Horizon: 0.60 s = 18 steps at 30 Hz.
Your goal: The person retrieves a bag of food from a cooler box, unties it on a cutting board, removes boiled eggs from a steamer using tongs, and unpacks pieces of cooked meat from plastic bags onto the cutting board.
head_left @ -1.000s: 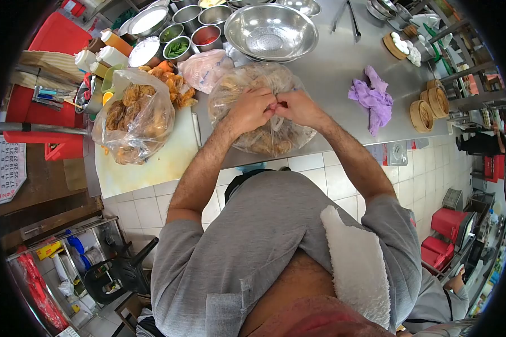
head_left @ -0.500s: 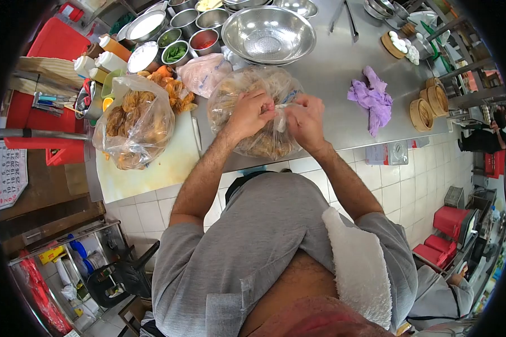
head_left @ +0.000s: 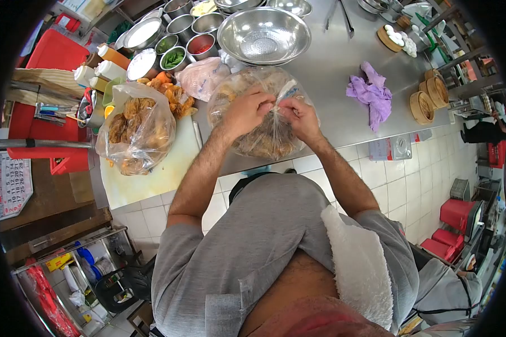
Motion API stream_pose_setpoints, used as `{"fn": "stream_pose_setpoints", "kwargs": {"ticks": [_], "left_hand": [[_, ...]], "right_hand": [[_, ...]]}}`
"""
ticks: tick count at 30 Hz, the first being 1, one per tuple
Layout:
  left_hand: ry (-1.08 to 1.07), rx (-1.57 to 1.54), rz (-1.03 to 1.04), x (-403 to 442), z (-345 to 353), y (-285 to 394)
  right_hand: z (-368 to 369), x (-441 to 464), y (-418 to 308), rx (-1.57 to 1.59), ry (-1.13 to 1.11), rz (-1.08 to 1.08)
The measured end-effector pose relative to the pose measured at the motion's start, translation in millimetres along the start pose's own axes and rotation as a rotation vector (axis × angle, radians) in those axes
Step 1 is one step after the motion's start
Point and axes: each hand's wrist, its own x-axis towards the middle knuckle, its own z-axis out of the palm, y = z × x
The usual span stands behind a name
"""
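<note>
A large clear plastic bag filled with brownish food sits at the front edge of the steel table, its neck gathered at the top. My left hand is closed on the gathered neck from the left. From the right, my right hand pinches the same neck, fingertips close to those of the left. Left of it, a second clear bag of brown food rests on a white cutting board. Orange-brown food pieces and a bag of pale pink contents lie behind.
A perforated steel bowl stands behind the large bag, with metal containers of ingredients to its left. A purple cloth, bamboo steamers and tongs are on the right. Squeeze bottles stand at left.
My fingertips have drawn closer together at the bag's neck, which now looks more tightly gathered. The right hand has shifted slightly left. The whole view has turned a little.
</note>
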Motion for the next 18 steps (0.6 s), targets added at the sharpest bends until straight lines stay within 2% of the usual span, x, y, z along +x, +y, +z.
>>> {"fn": "stream_pose_setpoints", "kwargs": {"ticks": [2, 6, 8, 12, 15, 17, 18], "left_hand": [[-0.03, 0.182, 0.241, 5.5, -5.2, -0.5], [-0.085, 0.155, 0.184, 11.6, -3.3, 6.8], [-0.221, 0.26, 0.171, 15.6, -1.7, 3.8], [-0.306, 0.335, 0.278, 19.2, -5.8, 5.9], [-0.429, 0.367, 0.28, 20.3, -9.1, 7.1], [-0.32, 0.336, 0.291, 17.0, -2.6, -3.7], [-0.331, 0.33, 0.294, 15.2, -1.1, -7.4]], "right_hand": [[-7.9, 4.3, -5.0, -0.132, -0.023, -0.274], [-8.3, 4.6, -5.7, -0.122, 0.048, -0.298], [-1.9, 3.3, -5.7, -0.382, 0.184, -0.457], [11.2, -15.3, -6.3, -0.474, 0.277, -0.338], [18.8, -23.3, -19.8, -0.332, 0.339, -0.227], [20.8, -23.5, -37.3, -0.458, 0.485, -0.39], [17.9, -19.1, -42.9, -0.462, 0.491, -0.379]]}}
